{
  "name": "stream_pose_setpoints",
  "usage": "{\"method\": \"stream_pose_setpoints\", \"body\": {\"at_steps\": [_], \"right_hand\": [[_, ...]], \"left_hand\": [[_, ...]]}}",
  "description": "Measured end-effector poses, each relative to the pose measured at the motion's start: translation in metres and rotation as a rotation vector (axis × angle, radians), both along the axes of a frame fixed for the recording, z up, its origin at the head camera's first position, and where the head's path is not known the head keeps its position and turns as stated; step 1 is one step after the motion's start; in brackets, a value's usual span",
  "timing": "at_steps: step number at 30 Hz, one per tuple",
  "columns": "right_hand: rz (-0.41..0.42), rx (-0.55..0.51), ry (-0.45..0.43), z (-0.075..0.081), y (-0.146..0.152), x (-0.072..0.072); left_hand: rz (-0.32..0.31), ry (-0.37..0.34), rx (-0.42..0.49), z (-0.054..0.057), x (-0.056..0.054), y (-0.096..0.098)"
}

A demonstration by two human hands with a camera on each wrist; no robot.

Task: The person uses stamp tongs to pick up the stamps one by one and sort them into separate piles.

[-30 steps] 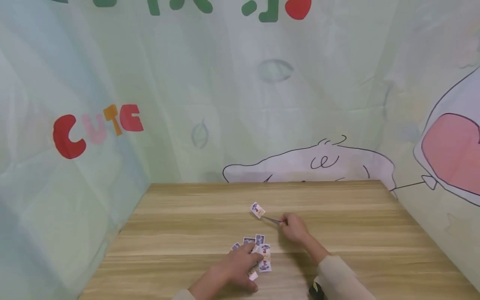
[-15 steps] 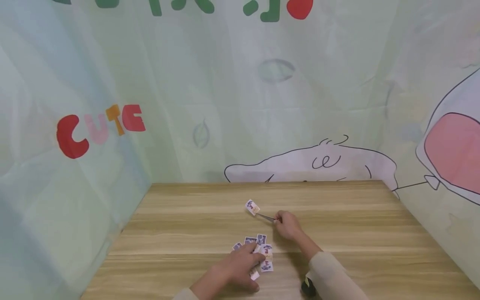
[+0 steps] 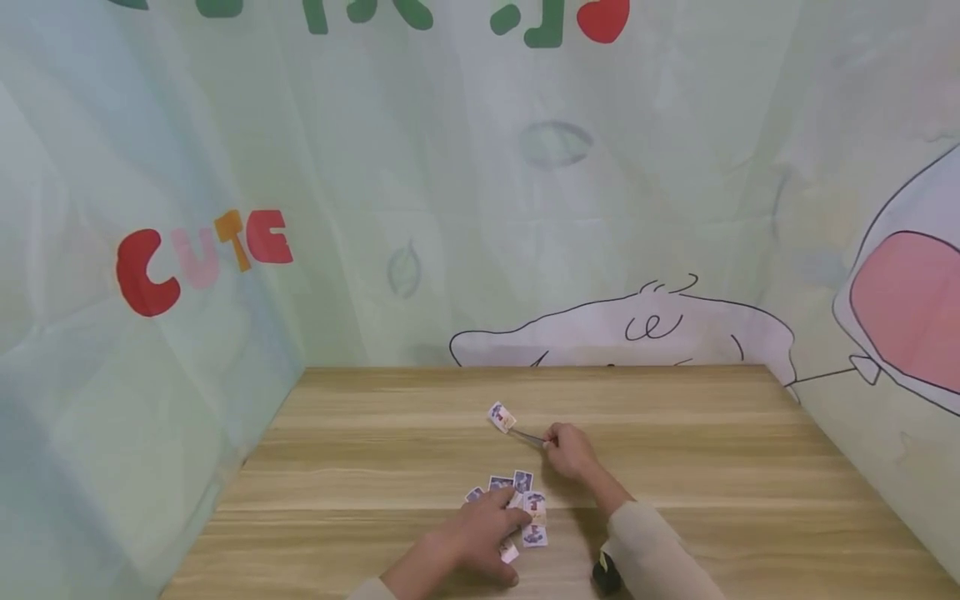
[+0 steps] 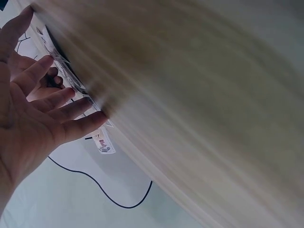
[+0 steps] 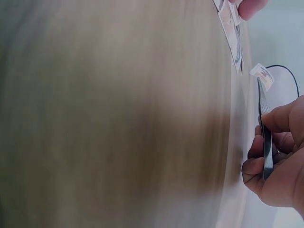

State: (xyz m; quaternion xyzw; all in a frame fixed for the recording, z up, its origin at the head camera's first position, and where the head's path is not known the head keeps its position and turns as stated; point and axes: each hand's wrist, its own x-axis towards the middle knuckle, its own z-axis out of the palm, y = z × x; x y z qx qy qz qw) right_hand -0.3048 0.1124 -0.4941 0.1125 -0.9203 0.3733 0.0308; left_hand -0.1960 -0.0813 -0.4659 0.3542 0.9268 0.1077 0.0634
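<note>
My right hand [image 3: 572,452] grips a pair of tweezers [image 5: 266,137], thumb and fingers curled round them. A small picture card, like a stamp [image 3: 501,416], is pinched by one corner at the tweezers' tips; in the right wrist view this stamp [image 5: 262,76] stands off the tips, tilted. My left hand [image 3: 483,533] lies spread over several similar stamps [image 3: 535,533] on the table and hides part of them. In the left wrist view the fingers [image 4: 80,127] are straight, fingertips right at the tabletop and the stamps.
The wooden table [image 3: 337,467] runs back to a printed cloth backdrop [image 3: 375,167] behind and at the sides. A dark strap or device [image 3: 606,575] hangs at the right sleeve [image 3: 660,550].
My right hand has moved a little to the left, carrying the tweezers and the stamp with it, then slowed. The left hand stays in place over the stamps.
</note>
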Motion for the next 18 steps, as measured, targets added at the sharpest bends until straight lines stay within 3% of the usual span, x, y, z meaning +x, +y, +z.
{"method": "stream_pose_setpoints", "body": {"at_steps": [18], "right_hand": [[-0.028,0.039,-0.048,0.0082,-0.0061,0.0033]], "left_hand": [[0.011,-0.005,0.006,0.0003,0.0019,-0.0018]]}}
